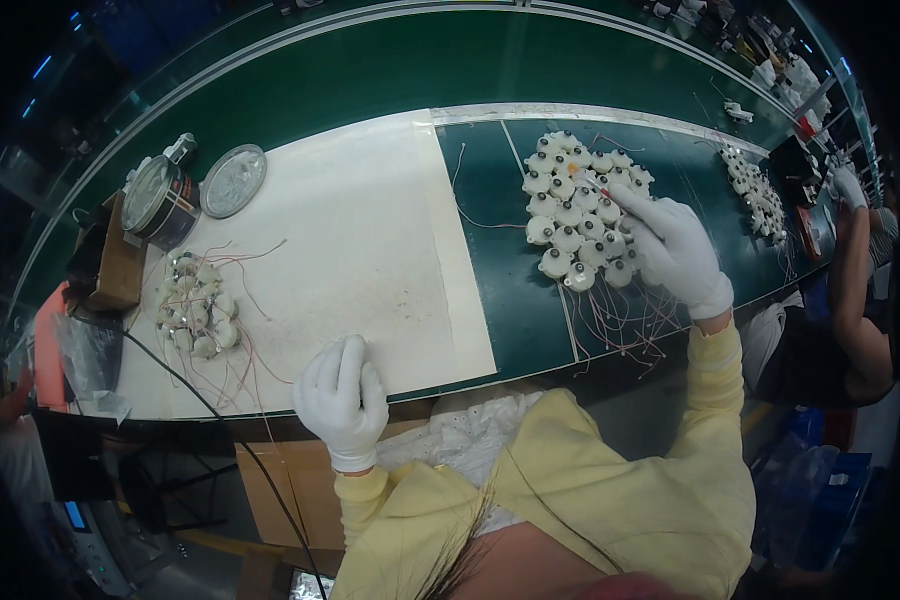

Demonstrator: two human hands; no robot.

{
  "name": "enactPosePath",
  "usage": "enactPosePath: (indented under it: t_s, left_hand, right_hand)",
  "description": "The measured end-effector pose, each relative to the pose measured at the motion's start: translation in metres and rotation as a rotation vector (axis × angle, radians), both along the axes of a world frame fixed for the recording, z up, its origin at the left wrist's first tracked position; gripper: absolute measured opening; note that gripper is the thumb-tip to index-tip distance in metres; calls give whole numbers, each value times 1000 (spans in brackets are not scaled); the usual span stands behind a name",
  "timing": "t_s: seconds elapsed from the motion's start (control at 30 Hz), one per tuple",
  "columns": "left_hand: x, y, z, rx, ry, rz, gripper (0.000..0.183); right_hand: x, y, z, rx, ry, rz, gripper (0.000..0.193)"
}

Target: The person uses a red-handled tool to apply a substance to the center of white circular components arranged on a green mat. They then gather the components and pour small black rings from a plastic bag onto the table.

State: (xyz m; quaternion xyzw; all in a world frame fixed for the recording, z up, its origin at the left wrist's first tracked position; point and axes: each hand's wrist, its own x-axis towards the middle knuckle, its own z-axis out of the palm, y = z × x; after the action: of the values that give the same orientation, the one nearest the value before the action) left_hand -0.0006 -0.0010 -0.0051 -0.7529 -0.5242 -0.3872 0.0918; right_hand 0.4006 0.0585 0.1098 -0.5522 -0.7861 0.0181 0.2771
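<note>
My right hand [678,250], in a white glove, is closed round a thin red-and-white stick-like tool [595,185]; its exact kind is too small to make out. The tool's tip reaches over a cluster of round white motors [567,239] with dark shafts, packed close together on the green tabletop. Red and white wires trail from the cluster's near side, partly below my right hand. My left hand [340,400], also gloved in white, rests at the front edge of the white mat [370,230]. Its fingers are loosely bent, and nothing shows in them.
On the mat's left lies a pile of whitish round parts [200,308] with wires. Behind it stand a tub [162,205], a round lid [234,181] and a cardboard box [120,255]. A black cable [200,395] crosses the front edge. A co-worker's gloved hand [850,187] is at far right, near more motors [753,195].
</note>
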Motion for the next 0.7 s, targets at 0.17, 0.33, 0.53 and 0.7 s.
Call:
enactPosePath:
  t_s: [0.17,0.33,0.53,0.7]
  left_hand:
    - [3,5,4,92,-2,3,30]
    - [4,4,4,72,-7,3,30]
    - [1,0,0,22,6,2,30]
    - [1,3,-2,56,-3,7,33]
  right_hand:
    - [15,-8,-11,12,9,-25,35]
    - [30,-17,-24,-3,-24,-86,33]
    - [31,-20,-30,-4,-37,-125,32]
    - [31,-15,-36,65,-61,-99,32]
